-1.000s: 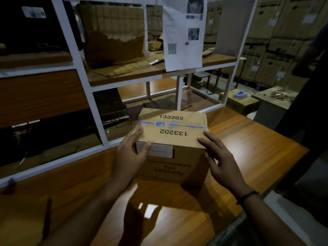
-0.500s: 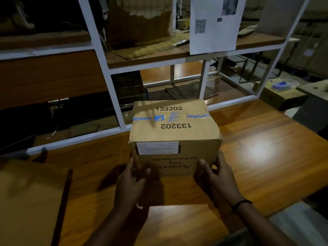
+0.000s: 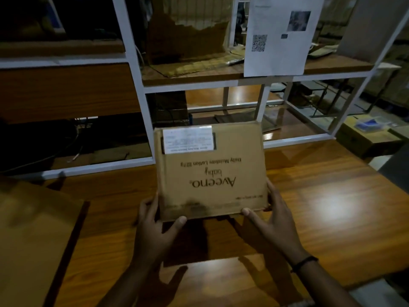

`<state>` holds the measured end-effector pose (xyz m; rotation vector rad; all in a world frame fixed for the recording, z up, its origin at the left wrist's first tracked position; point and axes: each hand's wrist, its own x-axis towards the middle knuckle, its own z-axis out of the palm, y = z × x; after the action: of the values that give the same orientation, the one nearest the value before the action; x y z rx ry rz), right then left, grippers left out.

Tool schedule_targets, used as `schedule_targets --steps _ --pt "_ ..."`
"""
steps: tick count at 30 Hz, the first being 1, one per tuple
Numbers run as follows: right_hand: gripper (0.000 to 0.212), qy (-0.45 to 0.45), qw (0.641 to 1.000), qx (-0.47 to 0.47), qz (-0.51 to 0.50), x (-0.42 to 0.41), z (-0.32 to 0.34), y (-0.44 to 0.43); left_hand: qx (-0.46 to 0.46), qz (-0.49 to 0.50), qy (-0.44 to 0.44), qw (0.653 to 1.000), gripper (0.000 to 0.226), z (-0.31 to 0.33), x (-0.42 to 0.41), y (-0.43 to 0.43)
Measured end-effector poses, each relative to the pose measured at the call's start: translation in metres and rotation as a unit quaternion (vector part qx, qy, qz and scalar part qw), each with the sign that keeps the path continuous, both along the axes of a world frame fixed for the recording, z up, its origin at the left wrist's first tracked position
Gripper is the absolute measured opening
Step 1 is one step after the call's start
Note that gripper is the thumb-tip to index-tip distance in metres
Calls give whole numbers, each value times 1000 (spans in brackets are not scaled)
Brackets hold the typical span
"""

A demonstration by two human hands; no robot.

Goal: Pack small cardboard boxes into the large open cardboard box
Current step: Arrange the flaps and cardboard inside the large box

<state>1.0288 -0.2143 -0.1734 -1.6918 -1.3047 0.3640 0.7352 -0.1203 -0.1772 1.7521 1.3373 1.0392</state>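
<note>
I hold the closed brown printed small cardboard box (image 3: 212,173) over the glossy wooden table (image 3: 321,207), my left hand (image 3: 155,227) and right hand (image 3: 274,220) gripping its lower corners, thumbs on its face; contents hidden.

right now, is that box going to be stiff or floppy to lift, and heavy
Probably stiff: the box shows flat faces while held only at its lower corners. Perhaps weighty: left hand and right hand both grip it, and its print reads lotion. Matte cardboard should not slip.
</note>
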Motion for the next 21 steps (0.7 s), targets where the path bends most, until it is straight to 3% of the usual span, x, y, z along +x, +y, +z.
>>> schedule_targets --steps 9,16,21 --pt "91 -19 999 18 -26 7 10 11 50 47 20 997 105 6 -3 -4" --pt "82 -1 998 41 -44 -4 12 15 59 106 -9 993 82 7 -5 -11" --pt "78 49 999 11 -20 -15 -12 14 11 96 -1 995 85 -18 -6 -13"
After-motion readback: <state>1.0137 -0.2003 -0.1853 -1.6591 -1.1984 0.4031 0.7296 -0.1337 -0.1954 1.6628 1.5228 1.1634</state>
